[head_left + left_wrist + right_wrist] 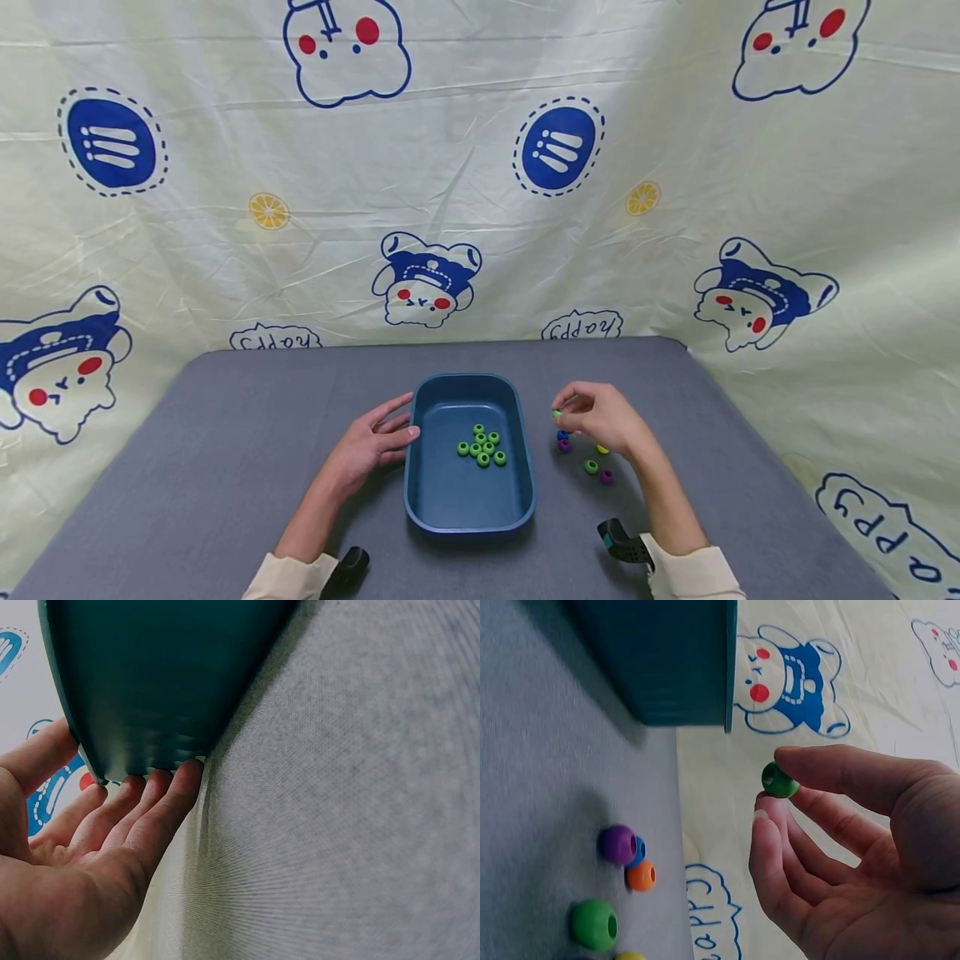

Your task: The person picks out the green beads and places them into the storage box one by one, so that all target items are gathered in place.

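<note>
A deep blue rectangular tray (pixel 471 508) stands on the table, with several green beads (pixel 487 448) gathered on its floor. My left hand (pixel 363 450) touches the tray's left side, its fingers fairly straight along the outer wall and the thumb at the rim. Off the tray's right side, my right hand (pixel 606 418) pinches a green bead (pixel 780 780) between thumb and fingertips, raised above the table. Below that hand lie loose beads: a green one (pixel 594 925), a purple one (pixel 618 844), an orange one (pixel 641 876), a blue one (pixel 562 435) and a yellow one (pixel 602 449).
Another purple bead (pixel 606 476) lies beside the loose green one. The grey table (pixel 262 433) extends to both sides of the tray. A pale printed curtain (pixel 465 183) hangs behind it and along the sides. Each wrist wears a black strapped device (pixel 626 543).
</note>
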A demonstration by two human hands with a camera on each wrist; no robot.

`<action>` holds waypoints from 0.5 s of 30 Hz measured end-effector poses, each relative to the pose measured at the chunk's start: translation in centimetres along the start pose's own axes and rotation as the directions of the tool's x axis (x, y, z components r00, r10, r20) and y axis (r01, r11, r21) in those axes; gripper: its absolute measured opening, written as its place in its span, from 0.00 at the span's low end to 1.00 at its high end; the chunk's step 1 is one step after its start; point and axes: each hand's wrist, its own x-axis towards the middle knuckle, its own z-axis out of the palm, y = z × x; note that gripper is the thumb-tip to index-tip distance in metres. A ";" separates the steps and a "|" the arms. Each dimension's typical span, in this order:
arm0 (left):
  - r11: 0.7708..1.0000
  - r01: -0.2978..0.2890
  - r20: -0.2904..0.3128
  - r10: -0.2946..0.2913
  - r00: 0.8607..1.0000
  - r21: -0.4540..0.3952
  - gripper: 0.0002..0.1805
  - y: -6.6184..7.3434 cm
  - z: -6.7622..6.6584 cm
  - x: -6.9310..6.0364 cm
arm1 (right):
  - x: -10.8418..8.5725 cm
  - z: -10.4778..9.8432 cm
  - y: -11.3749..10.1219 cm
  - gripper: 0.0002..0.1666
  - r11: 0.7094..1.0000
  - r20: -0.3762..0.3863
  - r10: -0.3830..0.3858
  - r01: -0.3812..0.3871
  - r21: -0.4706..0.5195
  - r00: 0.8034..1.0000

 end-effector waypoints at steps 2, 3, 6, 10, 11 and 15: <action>1.000 0.001 0.000 -0.001 1.000 0.002 0.33 0.0 0.0 0.0 | 0.0 0.4 -0.3 0.07 1.000 -0.006 -0.026 0.026 -0.006 1.000; 1.000 0.002 0.000 -0.002 1.000 0.003 0.33 0.0 0.0 0.0 | 0.0 0.6 -0.5 0.07 0.999 -0.009 -0.042 0.042 -0.014 0.999; 1.000 0.002 -0.001 -0.002 1.000 0.002 0.34 -0.1 0.0 0.0 | 0.1 1.1 -0.9 0.08 0.997 -0.021 -0.076 0.075 -0.034 0.997; 1.000 -0.002 0.000 0.002 1.000 0.002 0.34 -0.1 0.0 0.0 | 0.0 1.7 -1.5 0.10 0.994 -0.033 -0.100 0.098 -0.054 0.994; 1.000 -0.003 -0.001 0.003 1.000 0.002 0.34 -0.1 0.0 0.0 | 0.0 1.9 -1.6 0.10 0.993 -0.032 -0.103 0.101 -0.057 0.994; 1.000 -0.007 -0.004 0.007 1.000 0.004 0.33 -0.1 0.0 0.0 | 0.0 2.4 -2.2 0.11 0.991 -0.032 -0.115 0.112 -0.070 0.993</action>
